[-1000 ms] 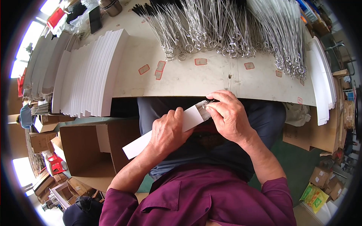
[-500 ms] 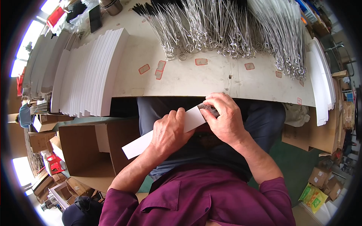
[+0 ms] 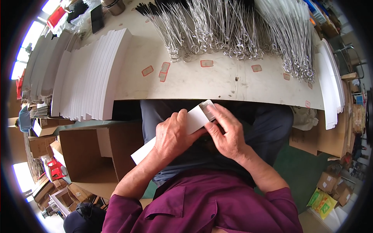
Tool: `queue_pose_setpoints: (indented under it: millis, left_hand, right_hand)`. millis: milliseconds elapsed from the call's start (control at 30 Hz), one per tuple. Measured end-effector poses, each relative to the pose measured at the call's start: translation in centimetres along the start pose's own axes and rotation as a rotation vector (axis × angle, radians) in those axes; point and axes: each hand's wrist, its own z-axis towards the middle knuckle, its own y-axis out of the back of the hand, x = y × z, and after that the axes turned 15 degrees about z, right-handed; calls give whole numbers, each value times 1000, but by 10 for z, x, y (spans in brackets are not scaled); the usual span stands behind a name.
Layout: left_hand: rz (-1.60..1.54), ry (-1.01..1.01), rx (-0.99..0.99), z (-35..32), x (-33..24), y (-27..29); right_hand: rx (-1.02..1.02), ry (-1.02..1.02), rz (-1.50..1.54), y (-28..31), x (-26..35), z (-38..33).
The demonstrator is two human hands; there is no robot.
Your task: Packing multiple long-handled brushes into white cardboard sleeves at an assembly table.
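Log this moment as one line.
left hand: gripping white box | right hand: at its open end | table: ring-ended metal rods

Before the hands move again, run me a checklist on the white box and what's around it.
1. Left hand gripping the white box: ok.
2. Right hand at the box's far end: ok.
3. That end closed: not ok, it is open.
4. Contents fully inside: cannot tell, the fingers partly cover the opening.
5. Ring-ended metal rods on the table apart from both hands: ok.
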Motion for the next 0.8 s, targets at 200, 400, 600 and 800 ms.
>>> queue_pose_setpoints:
  millis: [200,400,600,800]
  left_hand:
    - [22,-22,-27,-1,3,5]
    - [-4,30,44,-6,2,2]
    - [-46,-8,28,-5,1,11]
    - [-278,-12,86,1,0,16]
  right_hand:
    - [-38,-103,202,-1,5,-2]
    - [231,-379,336,11,10,9]
    - [271,-449,527,20,8,15]
    - [173,-263,363,7,5,8]
